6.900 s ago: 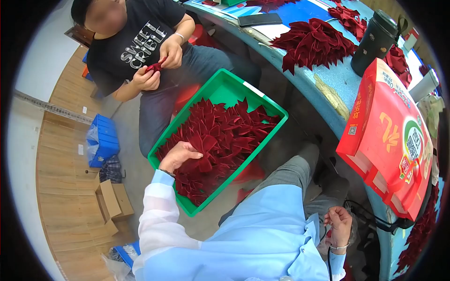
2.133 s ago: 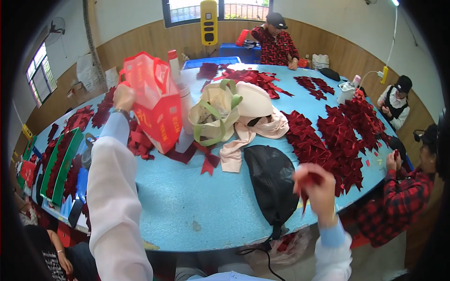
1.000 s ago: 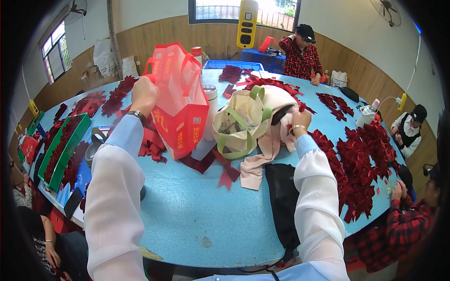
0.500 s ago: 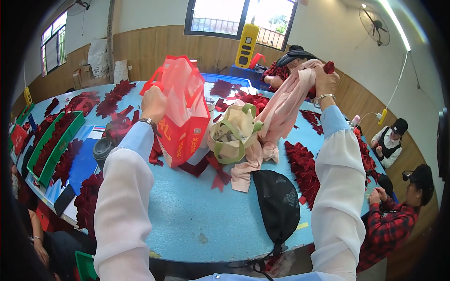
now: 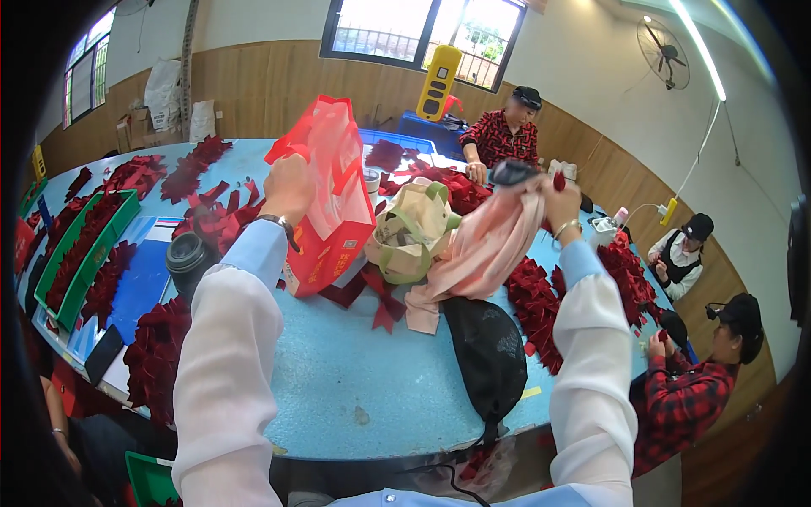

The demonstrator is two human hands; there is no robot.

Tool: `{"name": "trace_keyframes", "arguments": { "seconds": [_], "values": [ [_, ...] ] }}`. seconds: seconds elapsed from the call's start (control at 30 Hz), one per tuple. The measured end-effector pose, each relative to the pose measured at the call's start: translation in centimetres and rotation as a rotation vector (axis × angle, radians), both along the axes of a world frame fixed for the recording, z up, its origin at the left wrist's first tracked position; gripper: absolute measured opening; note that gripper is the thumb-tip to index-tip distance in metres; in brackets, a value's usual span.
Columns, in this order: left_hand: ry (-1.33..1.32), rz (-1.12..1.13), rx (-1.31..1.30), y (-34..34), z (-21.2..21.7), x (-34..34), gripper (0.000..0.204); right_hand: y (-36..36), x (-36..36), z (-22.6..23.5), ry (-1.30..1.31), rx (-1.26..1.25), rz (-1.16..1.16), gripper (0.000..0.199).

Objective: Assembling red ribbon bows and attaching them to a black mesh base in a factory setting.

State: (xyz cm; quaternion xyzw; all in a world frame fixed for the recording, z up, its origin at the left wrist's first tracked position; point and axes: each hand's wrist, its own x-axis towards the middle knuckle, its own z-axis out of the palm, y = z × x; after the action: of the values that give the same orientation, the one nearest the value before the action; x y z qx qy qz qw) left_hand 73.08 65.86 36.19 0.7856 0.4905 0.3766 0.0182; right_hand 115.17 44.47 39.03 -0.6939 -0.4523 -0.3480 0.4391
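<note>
My left hand (image 5: 290, 188) is closed on the upper edge of a red gift bag (image 5: 325, 245), which stands upright and gaping on the table. My right hand (image 5: 557, 205) grips a bunched pink cloth (image 5: 497, 238) that hangs down to the tabletop. A dark, blurred, brim-like piece (image 5: 513, 173) shows at the cloth's top; whether it is joined to the cloth I cannot tell. Something small and dark red is at my right fingers. Between bag and cloth sits a cream tote bag (image 5: 405, 228) with green handles. A black mesh pouch (image 5: 487, 355) lies below the cloth.
Dark red ribbon pieces (image 5: 532, 313) lie in heaps across the blue table (image 5: 363, 380). At left are a green tray (image 5: 127, 211), a dark lidded cup (image 5: 187, 258) and a phone (image 5: 104, 355). One person (image 5: 507, 135) works opposite; two others sit at right.
My right hand has come down and slightly left, lowering the pink cloth and the dark piece. The person opposite is now uncovered. My left hand still holds the bag.
</note>
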Motion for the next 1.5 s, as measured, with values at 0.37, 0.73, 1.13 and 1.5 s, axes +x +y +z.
{"name": "trace_keyframes", "arguments": {
  "seconds": [0.37, 0.73, 1.13, 1.5],
  "values": [
    [0.062, 0.006, 0.035, 1.0, -0.4, 3.4, 0.02, 7.1, 0.0, -19.2, 0.187, -0.764, -0.18, 0.042],
    [0.154, -0.025, 0.037, 1.5, -0.8, 6.0, 0.021, 10.1, -3.2, -18.6, 0.158, -1.134, -0.183, 0.076],
    [0.101, -0.054, 0.052, 0.6, -0.9, 5.6, 0.019, 7.8, -0.3, -18.5, 0.18, -0.669, -0.071, 0.033],
    [-0.028, -0.008, 0.055, 0.1, -0.4, 1.3, 0.015, 0.8, -1.7, 3.7, 0.084, 0.238, 0.309, 0.029]
  ]
}}
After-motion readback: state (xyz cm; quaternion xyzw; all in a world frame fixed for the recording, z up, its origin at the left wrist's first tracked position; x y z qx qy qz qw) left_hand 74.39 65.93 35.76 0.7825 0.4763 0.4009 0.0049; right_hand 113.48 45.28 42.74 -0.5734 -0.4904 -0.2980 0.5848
